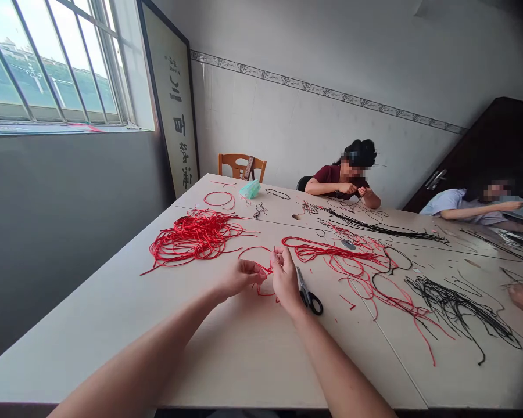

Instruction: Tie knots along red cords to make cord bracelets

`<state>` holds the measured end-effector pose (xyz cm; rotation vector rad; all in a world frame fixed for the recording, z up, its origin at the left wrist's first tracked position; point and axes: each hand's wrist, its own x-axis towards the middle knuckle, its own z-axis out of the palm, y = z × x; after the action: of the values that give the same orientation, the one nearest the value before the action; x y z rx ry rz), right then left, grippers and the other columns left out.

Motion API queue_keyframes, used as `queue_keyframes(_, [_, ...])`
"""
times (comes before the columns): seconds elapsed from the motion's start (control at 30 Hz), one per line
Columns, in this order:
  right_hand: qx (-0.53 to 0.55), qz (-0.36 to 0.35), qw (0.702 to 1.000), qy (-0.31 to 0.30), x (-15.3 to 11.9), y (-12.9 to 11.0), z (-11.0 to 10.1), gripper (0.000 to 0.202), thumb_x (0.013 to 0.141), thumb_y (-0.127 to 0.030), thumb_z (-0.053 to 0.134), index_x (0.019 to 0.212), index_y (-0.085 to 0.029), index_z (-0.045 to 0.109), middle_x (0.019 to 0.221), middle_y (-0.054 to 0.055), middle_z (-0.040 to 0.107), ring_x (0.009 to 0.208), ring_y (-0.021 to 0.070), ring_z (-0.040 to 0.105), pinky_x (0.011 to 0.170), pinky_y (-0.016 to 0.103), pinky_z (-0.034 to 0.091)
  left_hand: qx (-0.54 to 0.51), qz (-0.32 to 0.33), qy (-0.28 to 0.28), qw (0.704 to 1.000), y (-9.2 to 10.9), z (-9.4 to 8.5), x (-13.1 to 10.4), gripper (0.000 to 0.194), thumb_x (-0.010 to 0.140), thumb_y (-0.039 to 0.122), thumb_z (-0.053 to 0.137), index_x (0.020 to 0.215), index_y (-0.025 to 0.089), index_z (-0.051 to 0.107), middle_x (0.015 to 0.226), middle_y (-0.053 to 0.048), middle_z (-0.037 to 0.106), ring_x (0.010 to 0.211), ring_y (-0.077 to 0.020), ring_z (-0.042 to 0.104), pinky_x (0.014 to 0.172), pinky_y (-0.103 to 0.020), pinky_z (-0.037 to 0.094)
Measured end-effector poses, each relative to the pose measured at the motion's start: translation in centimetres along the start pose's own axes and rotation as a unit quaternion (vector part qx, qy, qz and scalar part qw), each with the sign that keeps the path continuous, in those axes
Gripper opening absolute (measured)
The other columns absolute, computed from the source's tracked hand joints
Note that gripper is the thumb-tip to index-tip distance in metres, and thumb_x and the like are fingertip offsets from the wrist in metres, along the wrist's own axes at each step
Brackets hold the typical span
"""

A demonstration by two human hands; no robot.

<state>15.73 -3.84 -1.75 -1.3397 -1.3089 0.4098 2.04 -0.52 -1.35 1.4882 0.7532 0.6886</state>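
Both hands are close together over the pale table, pinching a thin red cord [255, 248] that loops behind and below them. My left hand [243, 277] comes in from the left, its thumb and fingertips closed on the cord. My right hand [284, 274] is upright just beside it, fingers closed on the same cord near a small knotted part. Black-handled scissors [311, 299] lie right of my right hand. A big tangle of red cord [196, 238] lies to the left, and a bundle of red cord [326, 249] to the right.
Black cord bundles [462, 310] lie on the table [91, 348] at the right, with long black strands [387, 228] farther back. A green plastic bag [250, 188] rests near the far edge. One person works across the table; others are at the right. A wooden chair [242, 165] stands behind.
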Motion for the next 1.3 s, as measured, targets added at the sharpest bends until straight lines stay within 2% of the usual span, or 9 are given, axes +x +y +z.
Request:
queue_keyframes(0.2, [0.088, 0.072, 0.993, 0.03, 0.8, 1.0, -0.4, 0.027, 0.083, -0.048, 0.043, 0.087, -0.022, 0.048, 0.058, -0.005, 0.039, 0.046, 0.0089, 0.035, 0.043, 0.019, 0.03, 0.033, 0.005, -0.002, 0.999, -0.6, -0.1, 0.1, 0.028, 0.068, 0.03, 0.059, 0.091, 0.016, 0.068, 0.056, 0.002, 0.052, 0.05, -0.0087, 0.038, 0.05, -0.023, 0.025])
queue_keyframes(0.4, [0.147, 0.086, 0.984, 0.048, 1.3, 1.2, -0.8, 0.028, 0.081, -0.049, 0.045, 0.089, -0.022, 0.047, 0.065, -0.004, 0.047, 0.046, 0.0071, 0.04, 0.043, 0.017, 0.035, 0.023, 0.019, -0.001, 1.0, -0.6, 0.1, 0.1, 0.024, 0.068, 0.03, 0.059, 0.087, 0.015, 0.065, 0.057, 0.002, 0.05, 0.05, -0.0081, 0.038, 0.05, -0.022, 0.027])
queue_keyframes(0.6, [0.199, 0.085, 0.973, 0.079, 1.8, 1.0, -1.2, 0.025, 0.081, -0.046, 0.046, 0.087, -0.022, 0.044, 0.065, -0.004, 0.048, 0.046, 0.0062, 0.042, 0.044, 0.017, 0.037, 0.014, 0.049, -0.013, 0.999, -0.1, 1.5, 0.0, 0.016, 0.07, 0.027, 0.058, 0.078, 0.014, 0.06, 0.065, -0.001, 0.054, 0.058, -0.0096, 0.044, 0.054, -0.022, 0.031])
queue_keyframes(0.77, [0.183, 0.035, 0.981, 0.045, 1.7, 0.3, -1.4, 0.025, 0.083, -0.046, 0.045, 0.085, -0.022, 0.044, 0.064, -0.004, 0.048, 0.049, 0.007, 0.042, 0.046, 0.018, 0.037, -0.016, 0.039, -0.023, 0.999, 0.0, 2.0, -0.5, 0.02, 0.073, 0.031, 0.058, 0.081, 0.014, 0.062, 0.065, -0.001, 0.056, 0.061, -0.0108, 0.047, 0.059, -0.023, 0.034])
queue_keyframes(0.9, [0.182, 0.021, 0.983, 0.012, 1.2, -0.5, -1.3, 0.022, 0.085, -0.044, 0.044, 0.086, -0.022, 0.045, 0.065, -0.004, 0.049, 0.05, 0.0076, 0.04, 0.046, 0.018, 0.035, -0.056, 0.023, -0.042, 0.997, 0.3, 1.8, -0.8, 0.03, 0.077, 0.039, 0.055, 0.091, 0.015, 0.064, 0.083, -0.005, 0.063, 0.078, -0.0142, 0.055, 0.074, -0.027, 0.038])
queue_keyframes(1.03, [0.161, 0.015, 0.987, -0.013, 0.7, -1.0, -0.8, 0.023, 0.085, -0.045, 0.044, 0.085, -0.022, 0.046, 0.069, -0.002, 0.052, 0.051, 0.0083, 0.04, 0.048, 0.019, 0.036, -0.132, 0.012, -0.02, 0.991, 0.0, 2.0, -0.7, 0.032, 0.075, 0.044, 0.059, 0.086, 0.014, 0.064, 0.082, -0.006, 0.063, 0.082, -0.0157, 0.057, 0.082, -0.03, 0.038])
queue_keyframes(1.13, [0.139, 0.016, 0.99, -0.004, 0.6, -0.8, -0.5, 0.024, 0.084, -0.045, 0.046, 0.083, -0.021, 0.049, 0.071, -0.001, 0.053, 0.058, 0.01, 0.046, 0.053, 0.02, 0.039, -0.207, -0.008, -0.003, 0.978, -0.2, 2.1, -0.5, 0.029, 0.07, 0.041, 0.065, 0.081, 0.015, 0.06, 0.072, -0.002, 0.058, 0.069, -0.0112, 0.054, 0.074, -0.028, 0.042])
queue_keyframes(1.2, [0.14, 0.022, 0.99, -0.006, 0.6, -0.6, -0.4, 0.024, 0.083, -0.045, 0.047, 0.082, -0.021, 0.05, 0.071, -0.001, 0.054, 0.062, 0.0109, 0.048, 0.056, 0.021, 0.041, -0.239, -0.022, 0.0, 0.971, -0.2, 2.1, -0.3, 0.027, 0.068, 0.039, 0.067, 0.077, 0.015, 0.057, 0.066, 0.001, 0.052, 0.057, -0.0059, 0.046, 0.061, -0.021, 0.04])
queue_keyframes(1.3, [0.17, 0.042, 0.984, -0.022, 0.5, -0.4, -0.4, 0.023, 0.082, -0.044, 0.05, 0.08, -0.021, 0.05, 0.072, 0.0, 0.055, 0.062, 0.0111, 0.049, 0.056, 0.021, 0.041, -0.259, -0.036, 0.011, 0.965, 0.1, 1.8, -0.3, 0.026, 0.068, 0.037, 0.068, 0.071, 0.015, 0.054, 0.059, 0.005, 0.041, 0.046, -0.0021, 0.029, 0.042, -0.015, 0.021])
